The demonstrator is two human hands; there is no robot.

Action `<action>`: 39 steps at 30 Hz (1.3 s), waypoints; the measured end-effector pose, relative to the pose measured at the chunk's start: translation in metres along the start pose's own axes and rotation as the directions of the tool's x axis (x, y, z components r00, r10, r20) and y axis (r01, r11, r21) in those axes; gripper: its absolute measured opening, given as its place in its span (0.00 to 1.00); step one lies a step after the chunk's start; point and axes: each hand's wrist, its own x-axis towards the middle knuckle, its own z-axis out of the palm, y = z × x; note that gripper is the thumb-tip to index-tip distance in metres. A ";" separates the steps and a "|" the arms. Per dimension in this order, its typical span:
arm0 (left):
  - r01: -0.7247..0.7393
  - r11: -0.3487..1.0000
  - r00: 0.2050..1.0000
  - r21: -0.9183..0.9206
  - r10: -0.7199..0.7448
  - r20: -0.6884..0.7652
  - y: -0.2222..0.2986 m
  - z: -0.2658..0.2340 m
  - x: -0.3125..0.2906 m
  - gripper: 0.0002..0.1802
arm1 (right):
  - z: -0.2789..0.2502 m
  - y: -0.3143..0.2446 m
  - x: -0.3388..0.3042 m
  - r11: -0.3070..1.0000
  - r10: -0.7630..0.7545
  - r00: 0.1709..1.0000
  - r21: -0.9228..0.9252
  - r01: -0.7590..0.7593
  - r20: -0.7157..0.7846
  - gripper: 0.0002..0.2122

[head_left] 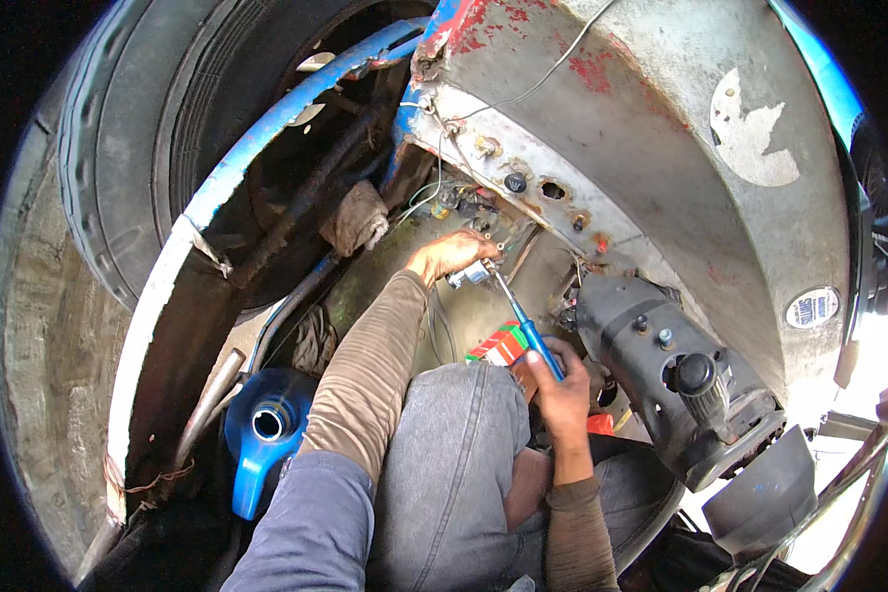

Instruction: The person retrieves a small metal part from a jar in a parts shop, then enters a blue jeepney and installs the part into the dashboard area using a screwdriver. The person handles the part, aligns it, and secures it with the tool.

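Note:
My right hand (562, 387) is closed round the blue handle of a screwdriver (535, 341). Its metal shaft slants up and left to a small silvery metal part (469, 274), which my left hand (452, 255) grips between its fingers. The tip appears to meet the part beside my left fingertips; the exact contact is too small to make out. A red, green and white box (499, 343) lies just left of the screwdriver handle, above my bent knee. Thin wires (442, 331) run across the floor panel below my left hand.
A blue plastic jug (266, 426) stands at lower left, near a metal pipe. A large tyre (133, 148) fills the upper left. The dashboard panel (523, 163) with knobs curves overhead. A dark steering column cover (651, 345) lies to the right. A brown rag (355, 219) hangs by the frame.

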 end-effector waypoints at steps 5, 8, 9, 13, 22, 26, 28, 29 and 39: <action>0.008 1.000 1.000 0.012 -0.008 0.002 -0.006 0.003 0.001 0.17 | 0.004 -0.008 0.001 0.885 -0.266 0.963 -0.405 0.228 -0.038 0.15; -0.006 0.997 1.000 0.075 0.007 -0.010 -0.010 0.007 0.002 0.17 | 0.003 -0.009 0.004 0.931 -0.148 0.988 -0.340 0.129 -0.030 0.14; -0.061 0.996 0.998 0.065 0.060 0.009 -0.012 0.007 0.004 0.17 | 0.003 -0.008 0.006 0.949 -0.050 0.999 -0.311 0.043 -0.016 0.14; 0.018 1.000 1.000 -0.007 -0.018 0.005 -0.015 0.010 0.006 0.16 | 0.002 -0.004 0.011 0.954 0.300 0.951 -0.055 -0.296 0.076 0.14; -0.070 0.981 0.997 0.180 0.076 -0.024 -0.007 0.007 0.002 0.16 | 0.003 -0.012 0.011 0.931 -0.120 0.993 -0.347 0.112 -0.003 0.15; -0.058 0.993 0.996 0.098 0.064 -0.059 -0.007 0.005 0.001 0.16 | 0.002 -0.013 0.013 0.871 -0.036 0.993 -0.483 0.087 0.113 0.14; 0.063 0.998 0.997 0.023 -0.062 -0.047 -0.007 0.005 0.001 0.15 | 0.002 -0.012 0.013 0.851 -0.008 0.992 -0.520 0.073 0.126 0.14; 0.044 0.999 0.997 -0.022 -0.045 -0.065 -0.007 0.004 0.001 0.15 | 0.004 -0.011 0.014 0.854 -0.051 0.993 -0.511 0.100 0.110 0.14; 0.134 0.983 0.986 -0.125 -0.144 -0.081 -0.011 0.010 0.005 0.17 | 0.007 0.000 0.016 0.827 -0.068 0.994 -0.552 0.105 0.087 0.16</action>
